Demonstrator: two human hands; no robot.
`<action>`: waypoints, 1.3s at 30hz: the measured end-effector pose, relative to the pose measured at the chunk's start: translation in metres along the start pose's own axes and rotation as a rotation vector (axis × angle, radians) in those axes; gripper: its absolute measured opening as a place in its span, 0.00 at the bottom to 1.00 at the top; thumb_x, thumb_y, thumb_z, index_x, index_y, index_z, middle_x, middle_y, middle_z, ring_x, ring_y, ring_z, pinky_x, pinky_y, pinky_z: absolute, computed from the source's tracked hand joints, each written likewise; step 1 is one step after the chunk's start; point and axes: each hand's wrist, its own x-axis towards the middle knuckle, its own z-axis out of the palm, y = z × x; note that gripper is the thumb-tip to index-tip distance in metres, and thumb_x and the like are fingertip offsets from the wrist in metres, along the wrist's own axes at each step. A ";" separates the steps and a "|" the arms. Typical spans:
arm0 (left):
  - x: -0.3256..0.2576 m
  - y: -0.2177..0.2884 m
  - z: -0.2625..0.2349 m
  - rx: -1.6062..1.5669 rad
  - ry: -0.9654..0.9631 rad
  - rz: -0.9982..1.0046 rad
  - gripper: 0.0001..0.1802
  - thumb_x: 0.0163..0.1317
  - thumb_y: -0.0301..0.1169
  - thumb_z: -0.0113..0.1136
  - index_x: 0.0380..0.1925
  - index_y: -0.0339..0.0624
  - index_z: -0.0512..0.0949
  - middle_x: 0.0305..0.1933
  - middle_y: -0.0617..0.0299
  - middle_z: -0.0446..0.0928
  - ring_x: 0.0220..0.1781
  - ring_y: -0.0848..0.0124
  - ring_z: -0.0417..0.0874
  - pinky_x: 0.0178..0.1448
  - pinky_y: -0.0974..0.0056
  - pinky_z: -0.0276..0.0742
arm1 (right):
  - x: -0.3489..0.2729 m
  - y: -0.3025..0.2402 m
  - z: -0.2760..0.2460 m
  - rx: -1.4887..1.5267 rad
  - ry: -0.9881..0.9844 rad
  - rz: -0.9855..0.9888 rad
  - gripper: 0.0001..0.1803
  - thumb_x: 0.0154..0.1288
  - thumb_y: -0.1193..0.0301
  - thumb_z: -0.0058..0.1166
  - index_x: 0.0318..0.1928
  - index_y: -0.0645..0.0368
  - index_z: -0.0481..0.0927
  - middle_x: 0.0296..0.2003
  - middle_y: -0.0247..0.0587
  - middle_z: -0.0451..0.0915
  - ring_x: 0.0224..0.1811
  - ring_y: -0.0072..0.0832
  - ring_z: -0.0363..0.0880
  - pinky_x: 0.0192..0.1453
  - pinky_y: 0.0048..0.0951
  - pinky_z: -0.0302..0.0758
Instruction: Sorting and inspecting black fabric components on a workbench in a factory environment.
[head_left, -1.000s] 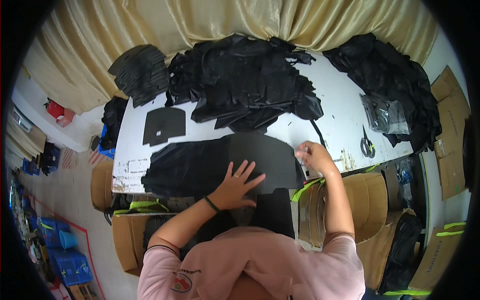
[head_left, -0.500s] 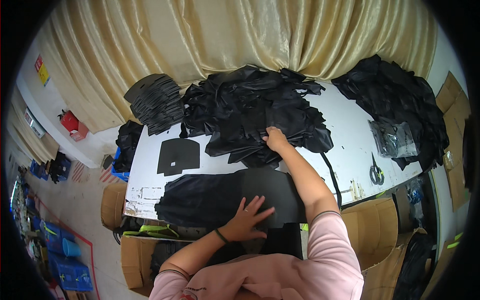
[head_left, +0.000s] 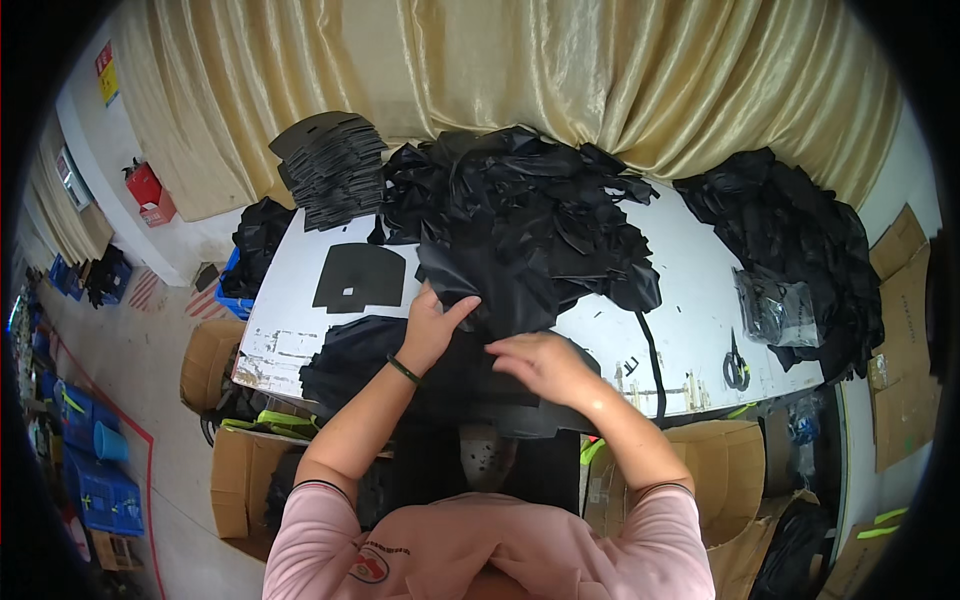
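A thin black fabric piece [head_left: 492, 290] is stretched up in front of me, its far part overlapping the heap behind. My left hand [head_left: 436, 322] is closed on its left edge, thumb on top. At its near right side, my right hand [head_left: 545, 366] has its fingers bent together on the black material. Beneath both hands, more black fabric [head_left: 345, 350] lies along the table's near edge, with a stiff dark panel [head_left: 530, 420] jutting out toward me. Left of my left hand lies a flat dark panel [head_left: 362, 277] with a small square cutout.
A large heap of black fabric [head_left: 520, 190] covers the table's middle back, beside a stack of dark panels [head_left: 333, 170]. Another black heap [head_left: 790, 230], a clear plastic bag [head_left: 775, 310] and scissors [head_left: 736, 365] are on the right. Cardboard boxes [head_left: 715, 470] stand below the near edge.
My right hand has come back from the heap toward me, bringing a black fabric piece. My left hand has moved up from the near panel and closed on that piece.
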 end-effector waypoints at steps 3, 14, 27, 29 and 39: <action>-0.004 0.039 -0.001 0.467 -0.029 0.613 0.17 0.55 0.31 0.69 0.44 0.37 0.79 0.46 0.53 0.81 0.47 0.58 0.81 0.53 0.61 0.75 | 0.013 -0.029 -0.043 -0.193 0.420 -0.295 0.22 0.56 0.73 0.62 0.53 0.60 0.77 0.49 0.48 0.79 0.54 0.44 0.75 0.55 0.36 0.74; -0.026 0.057 0.012 0.098 -0.345 0.211 0.13 0.57 0.31 0.68 0.37 0.34 0.80 0.32 0.60 0.82 0.34 0.72 0.81 0.41 0.66 0.76 | 0.084 -0.108 -0.111 -0.505 0.079 -0.390 0.07 0.52 0.76 0.61 0.34 0.58 0.81 0.33 0.42 0.80 0.40 0.40 0.79 0.43 0.38 0.75; -0.008 0.008 -0.090 0.676 -0.082 0.197 0.10 0.57 0.30 0.65 0.37 0.36 0.80 0.33 0.52 0.80 0.36 0.59 0.82 0.41 0.62 0.76 | -0.026 -0.103 -0.192 0.063 0.510 -0.080 0.06 0.58 0.82 0.55 0.37 0.62 0.80 0.32 0.35 0.80 0.33 0.19 0.77 0.41 0.22 0.74; -0.008 0.013 -0.123 0.666 0.069 0.204 0.08 0.56 0.26 0.64 0.36 0.38 0.80 0.34 0.52 0.80 0.37 0.56 0.83 0.42 0.62 0.77 | -0.048 -0.049 -0.179 0.173 0.475 -0.138 0.07 0.57 0.83 0.55 0.36 0.62 0.79 0.35 0.36 0.80 0.37 0.18 0.76 0.43 0.22 0.73; -0.106 0.037 -0.145 1.164 -0.054 0.352 0.14 0.43 0.18 0.62 0.33 0.40 0.79 0.37 0.56 0.78 0.41 0.54 0.79 0.46 0.55 0.76 | -0.144 0.058 -0.023 0.549 0.262 0.361 0.13 0.56 0.93 0.48 0.34 0.61 0.76 0.44 0.34 0.79 0.35 0.12 0.71 0.41 0.15 0.69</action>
